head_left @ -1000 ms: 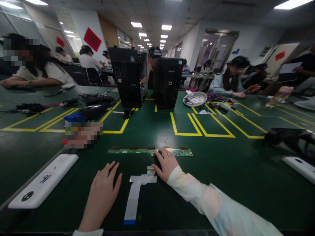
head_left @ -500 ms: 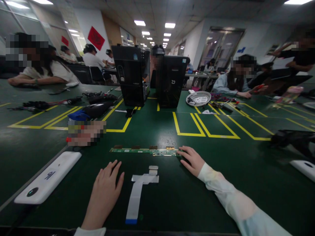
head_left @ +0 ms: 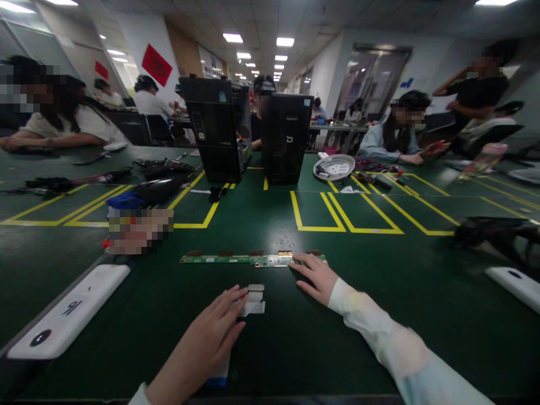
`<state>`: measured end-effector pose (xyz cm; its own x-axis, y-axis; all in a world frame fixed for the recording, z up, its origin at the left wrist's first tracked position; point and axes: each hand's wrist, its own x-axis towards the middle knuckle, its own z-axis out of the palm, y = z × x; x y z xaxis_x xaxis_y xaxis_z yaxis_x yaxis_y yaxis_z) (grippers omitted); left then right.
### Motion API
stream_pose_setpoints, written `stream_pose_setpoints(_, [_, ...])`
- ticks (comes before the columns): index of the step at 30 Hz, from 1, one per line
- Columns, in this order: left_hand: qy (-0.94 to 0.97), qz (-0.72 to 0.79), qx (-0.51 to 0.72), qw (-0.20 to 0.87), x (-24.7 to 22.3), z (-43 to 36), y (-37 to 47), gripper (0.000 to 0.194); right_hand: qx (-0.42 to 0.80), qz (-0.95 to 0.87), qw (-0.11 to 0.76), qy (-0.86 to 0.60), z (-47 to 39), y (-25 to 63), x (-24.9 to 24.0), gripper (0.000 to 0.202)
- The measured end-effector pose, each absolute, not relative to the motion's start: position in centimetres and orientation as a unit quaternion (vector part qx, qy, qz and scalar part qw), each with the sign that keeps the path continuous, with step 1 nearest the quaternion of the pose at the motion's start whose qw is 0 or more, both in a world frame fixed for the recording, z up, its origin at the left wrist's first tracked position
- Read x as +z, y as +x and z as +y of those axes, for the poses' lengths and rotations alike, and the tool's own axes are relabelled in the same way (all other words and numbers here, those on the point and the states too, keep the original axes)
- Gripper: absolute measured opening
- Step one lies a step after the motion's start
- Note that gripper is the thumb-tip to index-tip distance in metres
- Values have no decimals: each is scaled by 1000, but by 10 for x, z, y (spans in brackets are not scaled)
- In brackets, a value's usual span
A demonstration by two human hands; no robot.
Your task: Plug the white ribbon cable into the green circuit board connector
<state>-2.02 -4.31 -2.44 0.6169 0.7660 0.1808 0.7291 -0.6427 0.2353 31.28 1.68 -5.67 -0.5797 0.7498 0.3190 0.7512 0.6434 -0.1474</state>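
A long, narrow green circuit board (head_left: pixel 228 259) with brown flex tabs along its far edge lies crosswise on the table. My right hand (head_left: pixel 318 277) lies flat at the board's right part, fingers outstretched over its near edge, so that part is partly covered. Nearer to me is a white flat ribbon cable (head_left: pixel 255 307) with a connector end and a blue-tipped tail. My left hand (head_left: pixel 213 332) is stretched across this cable with its fingertips by the connector end, hiding most of the strip. Whether the fingertips press on the cable I cannot tell.
The green table carries yellow tape outlines. Two black computer towers (head_left: pixel 289 138) stand ahead, with a white basket (head_left: pixel 334 167) to their right. White devices lie left (head_left: pixel 71 312) and right (head_left: pixel 517 284). Cables and a black item (head_left: pixel 158 191) lie at left. Several people sit around.
My left hand has moved right and slightly forward, from beside the ribbon cable to over it. My right hand stays on the board; the view has shifted slightly.
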Motion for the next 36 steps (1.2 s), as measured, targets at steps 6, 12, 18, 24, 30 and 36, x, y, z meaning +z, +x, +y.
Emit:
stream_pose_setpoints(6, [904, 410, 75, 97, -22, -42, 7, 51, -3, -890, 179, -420, 18, 313, -56, 45])
stream_pose_setpoints(12, [920, 384, 40, 72, -4, -34, 45, 52, 1, -889, 186, -419, 17, 312, -55, 44])
stream_pose_setpoints(18, [925, 376, 45, 37, -2, -20, 72, 50, 4, -890, 182, -418, 16, 312, -52, 44])
stream_pose_setpoints(24, [918, 388, 70, 47, -15, -17, 76, 50, 12, -886, 183, -427, 14, 311, -49, 44])
stream_pose_setpoints(30, [907, 408, 86, 55, -18, -18, 78, 52, 7, -884, 181, -431, 12, 310, -48, 44])
stream_pose_setpoints(36, [910, 401, 89, 62, -20, -19, 83, 52, 7, -883, 175, -435, 11, 310, -47, 44])
